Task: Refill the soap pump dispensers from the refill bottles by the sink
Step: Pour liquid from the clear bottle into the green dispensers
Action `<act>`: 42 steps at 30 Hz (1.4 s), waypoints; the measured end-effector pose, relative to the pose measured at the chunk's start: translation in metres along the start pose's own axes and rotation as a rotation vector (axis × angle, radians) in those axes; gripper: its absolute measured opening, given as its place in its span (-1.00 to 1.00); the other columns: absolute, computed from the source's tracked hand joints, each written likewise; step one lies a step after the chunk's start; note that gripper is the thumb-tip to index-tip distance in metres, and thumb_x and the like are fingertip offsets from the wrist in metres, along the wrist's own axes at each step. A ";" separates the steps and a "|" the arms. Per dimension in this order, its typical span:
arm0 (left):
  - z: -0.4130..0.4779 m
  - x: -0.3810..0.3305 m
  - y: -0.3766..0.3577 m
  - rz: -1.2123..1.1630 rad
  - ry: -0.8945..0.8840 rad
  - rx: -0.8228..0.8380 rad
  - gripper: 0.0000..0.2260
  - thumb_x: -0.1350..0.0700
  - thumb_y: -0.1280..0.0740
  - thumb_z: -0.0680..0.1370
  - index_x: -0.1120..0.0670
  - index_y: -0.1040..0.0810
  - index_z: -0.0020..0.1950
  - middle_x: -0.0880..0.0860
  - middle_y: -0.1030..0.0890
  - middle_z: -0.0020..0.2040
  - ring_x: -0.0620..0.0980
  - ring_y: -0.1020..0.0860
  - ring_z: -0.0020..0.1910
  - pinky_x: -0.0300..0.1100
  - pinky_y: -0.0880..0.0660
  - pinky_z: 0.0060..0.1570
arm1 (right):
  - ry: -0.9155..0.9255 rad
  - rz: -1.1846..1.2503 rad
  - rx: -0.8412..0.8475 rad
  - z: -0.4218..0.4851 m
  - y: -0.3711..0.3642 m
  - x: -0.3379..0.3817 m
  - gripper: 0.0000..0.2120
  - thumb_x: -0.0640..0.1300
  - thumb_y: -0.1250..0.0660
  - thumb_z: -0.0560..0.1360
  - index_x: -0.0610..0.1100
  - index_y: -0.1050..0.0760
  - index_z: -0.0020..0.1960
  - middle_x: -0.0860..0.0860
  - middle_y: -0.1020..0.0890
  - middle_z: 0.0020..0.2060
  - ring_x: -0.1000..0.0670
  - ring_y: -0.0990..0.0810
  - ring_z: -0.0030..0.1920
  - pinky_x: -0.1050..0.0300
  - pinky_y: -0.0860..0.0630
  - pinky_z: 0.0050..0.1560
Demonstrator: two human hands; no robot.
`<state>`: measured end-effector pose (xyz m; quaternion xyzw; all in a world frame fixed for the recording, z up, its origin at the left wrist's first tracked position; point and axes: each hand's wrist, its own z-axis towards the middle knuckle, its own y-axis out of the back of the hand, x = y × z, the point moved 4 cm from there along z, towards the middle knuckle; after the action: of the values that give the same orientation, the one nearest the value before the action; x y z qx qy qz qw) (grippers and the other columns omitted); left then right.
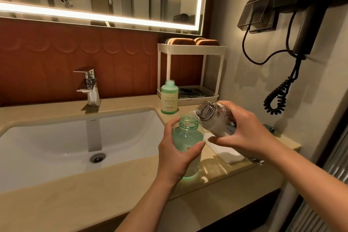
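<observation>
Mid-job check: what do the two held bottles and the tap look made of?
The green bottle: translucent tinted plastic, likely; light passes through, moulded screw neck. The clear bottle: transparent plastic or glass, cannot tell; threaded neck, see-through wall. The tap: polished chrome-look metal; mirror-like reflections.

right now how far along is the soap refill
Done: tops are off. The YAPING bottle stands open by the rack, and the green bottle is open too. In hand: the left hand grips the green bottle on the counter, while the right hand tilts a clear bottle beside its neck; no stream shows. Left: pouring, the YAPING bottle, refitting the tops.
</observation>
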<state>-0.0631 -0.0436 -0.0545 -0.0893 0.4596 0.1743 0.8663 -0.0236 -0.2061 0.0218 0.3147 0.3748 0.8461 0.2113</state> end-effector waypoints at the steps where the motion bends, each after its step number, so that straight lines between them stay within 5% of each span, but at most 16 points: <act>1: 0.000 -0.001 0.000 -0.002 -0.004 0.001 -0.43 -0.18 -0.45 0.14 -0.20 -0.36 0.11 -0.25 -0.53 0.03 -0.36 -0.52 0.00 -0.51 -0.41 -0.06 | 0.010 -0.024 0.000 0.002 0.002 0.001 -0.25 0.16 -0.51 0.19 0.05 -0.33 0.30 0.13 -0.53 0.09 0.08 -0.53 0.05 0.01 -0.53 0.06; 16: -0.001 0.002 0.001 0.047 -0.003 0.005 -0.42 0.00 -0.55 0.24 -0.21 -0.32 0.14 -0.26 -0.48 0.06 -0.44 -0.47 0.02 -0.57 -0.38 -0.09 | 0.032 -0.206 0.047 0.008 0.010 0.011 -0.20 0.20 -0.47 0.16 0.05 -0.31 0.33 0.09 -0.53 0.12 0.04 -0.52 0.08 -0.10 -0.53 0.03; 28: -0.002 -0.001 0.000 0.053 -0.003 0.027 -0.40 0.10 -0.54 0.30 -0.10 -0.30 0.22 -0.27 -0.43 0.06 -0.38 -0.47 0.00 -0.59 -0.38 -0.10 | 0.064 -0.452 0.126 0.016 0.019 0.025 -0.15 0.18 -0.49 0.25 0.02 -0.21 0.42 0.06 -0.50 0.15 0.03 -0.48 0.11 0.11 -0.50 0.00; 34: -0.002 -0.001 0.000 0.049 -0.008 0.023 -0.40 0.09 -0.54 0.30 -0.10 -0.30 0.22 -0.26 -0.44 0.06 -0.34 -0.47 0.01 -0.60 -0.37 -0.10 | 0.085 -0.551 0.176 0.019 0.023 0.033 -0.18 0.17 -0.47 0.29 0.03 -0.18 0.44 0.07 -0.48 0.19 0.06 -0.45 0.13 0.25 -0.37 -0.07; 42: -0.001 -0.001 0.000 0.029 -0.005 0.015 -0.40 -0.06 -0.55 0.24 -0.21 -0.30 0.15 -0.25 -0.45 0.07 -0.41 -0.46 0.03 -0.60 -0.35 -0.08 | 0.113 -0.669 0.202 0.022 0.028 0.044 -0.14 0.19 -0.46 0.29 0.03 -0.13 0.45 0.05 -0.47 0.21 0.02 -0.46 0.17 0.15 -0.50 0.00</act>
<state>-0.0646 -0.0440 -0.0546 -0.0756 0.4598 0.1838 0.8655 -0.0430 -0.1866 0.0716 0.1465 0.5498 0.7049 0.4234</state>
